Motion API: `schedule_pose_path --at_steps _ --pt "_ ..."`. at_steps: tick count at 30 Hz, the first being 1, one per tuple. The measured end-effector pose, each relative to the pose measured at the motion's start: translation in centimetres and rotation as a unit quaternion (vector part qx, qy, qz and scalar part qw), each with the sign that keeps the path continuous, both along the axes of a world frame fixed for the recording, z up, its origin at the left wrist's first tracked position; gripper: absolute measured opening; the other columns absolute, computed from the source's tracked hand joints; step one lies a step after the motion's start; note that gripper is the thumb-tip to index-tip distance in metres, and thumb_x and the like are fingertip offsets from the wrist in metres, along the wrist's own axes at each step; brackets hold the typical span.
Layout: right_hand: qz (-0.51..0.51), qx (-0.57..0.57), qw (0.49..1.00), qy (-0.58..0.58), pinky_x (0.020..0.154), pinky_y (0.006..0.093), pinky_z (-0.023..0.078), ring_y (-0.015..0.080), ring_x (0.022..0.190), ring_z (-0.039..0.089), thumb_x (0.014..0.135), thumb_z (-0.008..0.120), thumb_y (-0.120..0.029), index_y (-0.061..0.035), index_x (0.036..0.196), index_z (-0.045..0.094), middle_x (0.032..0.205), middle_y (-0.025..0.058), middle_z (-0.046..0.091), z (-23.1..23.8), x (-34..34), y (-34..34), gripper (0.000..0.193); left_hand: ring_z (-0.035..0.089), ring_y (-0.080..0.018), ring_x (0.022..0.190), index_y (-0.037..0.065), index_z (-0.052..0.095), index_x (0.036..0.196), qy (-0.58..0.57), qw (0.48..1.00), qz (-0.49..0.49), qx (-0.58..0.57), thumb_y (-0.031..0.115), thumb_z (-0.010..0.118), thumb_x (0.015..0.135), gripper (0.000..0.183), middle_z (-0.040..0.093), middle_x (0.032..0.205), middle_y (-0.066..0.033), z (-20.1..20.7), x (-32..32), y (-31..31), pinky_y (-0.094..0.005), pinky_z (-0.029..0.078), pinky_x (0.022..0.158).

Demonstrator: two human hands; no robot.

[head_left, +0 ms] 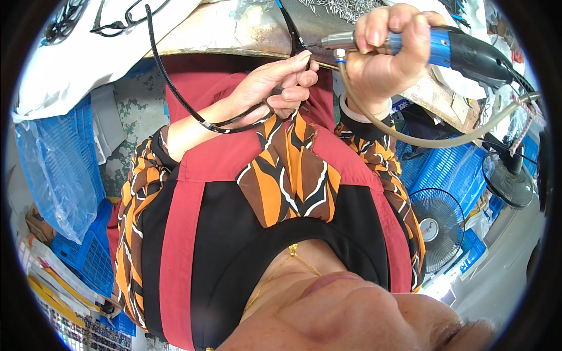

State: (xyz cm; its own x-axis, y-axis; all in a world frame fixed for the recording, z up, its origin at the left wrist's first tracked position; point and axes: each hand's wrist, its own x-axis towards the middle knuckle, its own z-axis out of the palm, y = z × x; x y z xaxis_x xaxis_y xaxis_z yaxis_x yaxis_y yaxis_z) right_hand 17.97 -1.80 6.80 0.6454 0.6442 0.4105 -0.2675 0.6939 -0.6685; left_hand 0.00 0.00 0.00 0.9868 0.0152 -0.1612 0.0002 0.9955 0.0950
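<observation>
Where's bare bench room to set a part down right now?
Two patches look bare: the white cloth below the black glasses lying on it, and the stained worktop between that cloth and the dark frame in the left hand. Crowded: by the pile of metal pins at the top, and around the right hand, with its driver and hose.

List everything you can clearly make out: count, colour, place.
Glasses frame: one, black, in the left grip
Power tool: one, blue and black, in the right grip
Hose: one, tan, below the tool
Metal bits: many, silver, top centre
Other glasses: several, black, upper left
Crates: several, blue, both sides
Fans: two, dark, right
Apron: one, red, on the person
Necklace: one, gold, at neck
Left grip: one, bare, upper centre
Right grip: one, bare, upper right
</observation>
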Motion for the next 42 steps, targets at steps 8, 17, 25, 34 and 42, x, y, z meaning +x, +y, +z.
schedule_pose_path --at_steps 8,17,25,34,42 --pt "0.028 0.024 0.996 0.086 0.045 0.0236 0.036 0.0112 0.050 0.042 0.097 0.058 -0.012 -0.0175 0.124 0.049 0.077 0.0022 0.050 -0.6 -1.3 -0.3 0.028 0.035 -0.0020 0.048 0.006 0.054 0.113 -0.079 0.994 0.002 -0.070 0.039 0.048 0.111 0.033 0.048 0.080 0.0037 -0.9 1.3 -1.1 -0.0162 0.027 0.039" --pt "0.026 -0.047 0.998 0.016 0.049 0.0248 0.041 0.0127 0.054 0.048 0.099 0.058 -0.013 -0.0102 0.117 0.051 0.075 0.0030 0.051 -1.2 0.7 0.4 0.020 0.039 -0.0039 0.047 0.006 0.053 0.113 -0.012 0.999 0.001 -0.049 0.035 0.044 0.113 0.030 0.047 0.073 0.0028 0.6 0.1 -0.4 -0.0176 0.028 0.036" --pt "-0.169 -0.090 0.980 0.046 0.047 0.0212 0.040 0.0084 0.058 0.053 0.104 0.060 -0.014 -0.0109 0.107 0.055 0.077 -0.0008 0.052 0.5 6.3 4.1 0.007 0.066 -0.0184 0.076 0.002 0.060 0.115 0.047 0.772 0.520 0.363 0.023 0.061 0.106 0.023 0.066 0.091 -0.0091 3.5 1.1 1.5 -0.0275 0.053 0.060" --pt "-0.141 -0.094 0.985 0.040 0.049 0.0231 0.041 0.0096 0.059 0.052 0.103 0.060 -0.014 -0.0111 0.107 0.054 0.076 -0.0005 0.051 0.2 6.1 4.7 0.008 0.062 -0.0207 0.077 -0.004 0.066 0.115 -0.135 0.424 0.532 0.720 -0.008 0.069 0.084 0.031 0.061 0.103 -0.0115 0.8 0.4 3.1 -0.0305 0.054 0.063" --pt "-0.038 -0.117 0.992 0.015 0.048 0.0245 0.041 0.0131 0.055 0.052 0.100 0.062 -0.012 -0.0064 0.110 0.053 0.077 0.0032 0.053 1.8 2.7 3.4 0.014 0.066 -0.0218 0.076 -0.001 0.066 0.114 -0.108 0.374 0.524 0.757 -0.009 0.075 0.076 0.039 0.061 0.101 -0.0095 -0.3 -0.1 3.5 -0.0320 0.055 0.064"
